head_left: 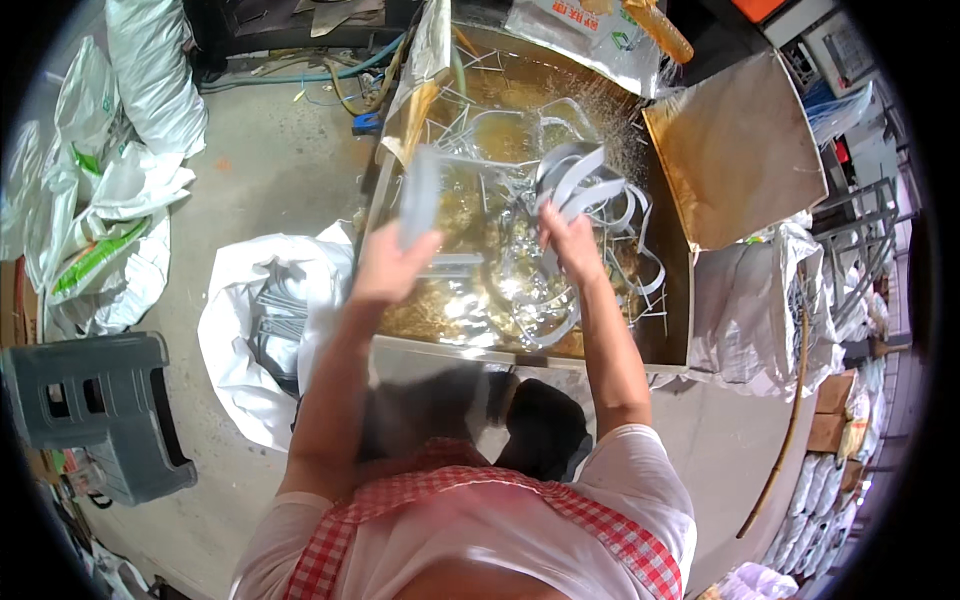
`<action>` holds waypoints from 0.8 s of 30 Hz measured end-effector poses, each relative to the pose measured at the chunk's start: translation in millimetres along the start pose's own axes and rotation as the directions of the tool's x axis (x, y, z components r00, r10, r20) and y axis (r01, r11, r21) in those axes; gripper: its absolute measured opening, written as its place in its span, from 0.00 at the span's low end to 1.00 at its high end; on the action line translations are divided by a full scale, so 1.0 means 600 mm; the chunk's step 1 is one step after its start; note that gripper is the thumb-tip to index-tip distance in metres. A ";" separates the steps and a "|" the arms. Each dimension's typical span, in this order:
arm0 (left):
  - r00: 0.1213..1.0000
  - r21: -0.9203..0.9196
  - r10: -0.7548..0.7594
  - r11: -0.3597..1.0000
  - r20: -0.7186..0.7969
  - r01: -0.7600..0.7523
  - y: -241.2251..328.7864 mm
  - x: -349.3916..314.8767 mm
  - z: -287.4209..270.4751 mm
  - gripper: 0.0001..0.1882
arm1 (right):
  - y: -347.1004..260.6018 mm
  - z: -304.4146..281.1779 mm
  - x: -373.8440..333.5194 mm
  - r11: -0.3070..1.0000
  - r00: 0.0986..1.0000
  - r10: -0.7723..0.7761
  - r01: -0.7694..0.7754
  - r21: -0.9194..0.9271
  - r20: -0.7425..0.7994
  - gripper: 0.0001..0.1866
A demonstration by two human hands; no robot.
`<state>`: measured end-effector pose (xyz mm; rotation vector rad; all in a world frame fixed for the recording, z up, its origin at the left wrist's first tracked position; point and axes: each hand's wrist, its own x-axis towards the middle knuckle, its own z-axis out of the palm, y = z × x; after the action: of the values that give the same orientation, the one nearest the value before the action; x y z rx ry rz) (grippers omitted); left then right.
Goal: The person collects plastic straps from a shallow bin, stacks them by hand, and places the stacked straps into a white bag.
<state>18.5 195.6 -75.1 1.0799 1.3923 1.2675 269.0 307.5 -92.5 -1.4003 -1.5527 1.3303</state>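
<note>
In the head view, the two hands are held apart over a tub (678,335) of shallow, murky water (440,325). By the left hand (393,262), above the tub's left side, a flat grey piece (420,195) is gripped and held roughly upright; both are blurred, and whether the piece is single or a bundle cannot be told. By the right hand (572,245), nearer the tub's right side, a bunch of grey strips (578,172) is clasped, their ends curled into loops above the fingers. Around and beneath the hands, loose strips (652,268) are tangled in the tub, and the water is lit by bright glare near its front edge.

To the left of the tub, a white sack (228,310) is set open on the floor (260,180), with grey lengths (283,325) held inside. Farther left, a dark stool (85,395) and white bags (155,75) are seen. Against the tub's right edge a brown-stained board (740,150) is tilted. A red-checked apron (420,487) is worn over a white shirt (640,490).
</note>
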 end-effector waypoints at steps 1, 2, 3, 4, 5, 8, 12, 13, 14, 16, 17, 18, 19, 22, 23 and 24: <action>0.999 0.078 0.036 0.996 0.028 -0.038 0.001 0.000 0.015 0.14 | 0.026 -0.005 -0.009 0.999 0.999 -0.051 0.051 0.013 0.009 0.13; 0.996 0.157 0.070 0.985 0.052 -0.077 -0.002 0.002 0.023 0.15 | 0.043 -0.010 -0.015 0.994 0.994 -0.104 0.104 0.027 0.024 0.13; 0.982 0.128 0.187 0.974 0.032 -0.189 -0.011 0.003 0.029 0.16 | 0.037 -0.020 -0.028 0.997 0.999 -0.002 0.005 0.083 -0.034 0.13; 0.982 0.118 0.186 0.975 0.021 -0.187 -0.016 0.001 0.030 0.16 | 0.038 -0.038 -0.029 0.973 0.997 0.020 -0.003 0.231 -0.069 0.12; 0.995 -0.030 0.090 0.995 -0.043 -0.092 -0.018 -0.002 0.030 0.15 | 0.045 -0.055 -0.022 0.910 0.987 -0.009 0.075 0.407 -0.161 0.12; 0.997 -0.262 0.017 0.965 -0.073 -0.036 -0.026 -0.014 0.043 0.16 | 0.053 -0.122 -0.005 0.632 0.929 0.107 0.212 0.746 -0.355 0.13; 0.967 0.445 0.101 0.873 0.233 -0.199 0.018 -0.025 0.084 0.19 | 0.066 -0.152 0.005 0.912 0.910 0.095 0.084 0.402 -0.404 0.14; 0.959 0.583 0.004 0.794 0.284 -0.175 0.005 -0.020 0.095 0.19 | 0.053 -0.131 0.000 0.943 0.906 0.011 0.131 0.306 -0.423 0.14; 0.942 0.704 -0.103 0.692 0.318 -0.162 -0.009 -0.013 0.103 0.19 | 0.038 -0.111 -0.004 0.987 0.905 -0.055 0.113 0.113 -0.421 0.15; 0.957 0.686 -0.051 0.708 0.285 -0.167 -0.008 -0.010 0.108 0.19 | 0.025 -0.091 -0.007 0.978 0.918 -0.201 0.206 -0.022 -0.341 0.17; 0.970 0.673 0.001 0.720 0.243 -0.169 -0.008 -0.009 0.109 0.18 | 0.035 -0.089 -0.001 0.969 0.934 -0.152 0.077 -0.233 -0.324 0.19; 0.970 0.671 0.005 0.722 0.241 -0.170 -0.009 -0.003 0.109 0.18 | 0.047 -0.075 -0.007 0.917 0.935 -0.275 0.185 -0.353 -0.225 0.19; 0.994 0.481 0.007 0.875 0.105 -0.057 -0.017 0.003 0.107 0.18 | 0.049 -0.051 -0.019 0.800 0.933 -0.349 0.246 -0.548 -0.090 0.15; 1.000 -0.068 -0.010 0.998 0.007 0.011 -0.054 0.023 0.100 0.19 | 0.065 -0.018 -0.070 0.573 0.885 -0.349 0.461 -0.677 0.308 0.07; 0.977 -0.327 -0.066 0.936 0.205 0.131 -0.065 0.023 0.103 0.19 | 0.072 -0.008 -0.076 0.401 0.741 -0.410 0.671 -0.624 0.532 0.08; 0.914 -0.531 -0.061 0.798 0.402 0.286 -0.057 0.019 0.105 0.20 | 0.067 0.003 -0.083 0.216 0.548 -0.423 0.835 -0.507 0.722 0.10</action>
<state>77.8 214.9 -111.7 0.6852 0.7178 1.1655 290.2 255.7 -123.3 -0.5651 -2.9206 0.2585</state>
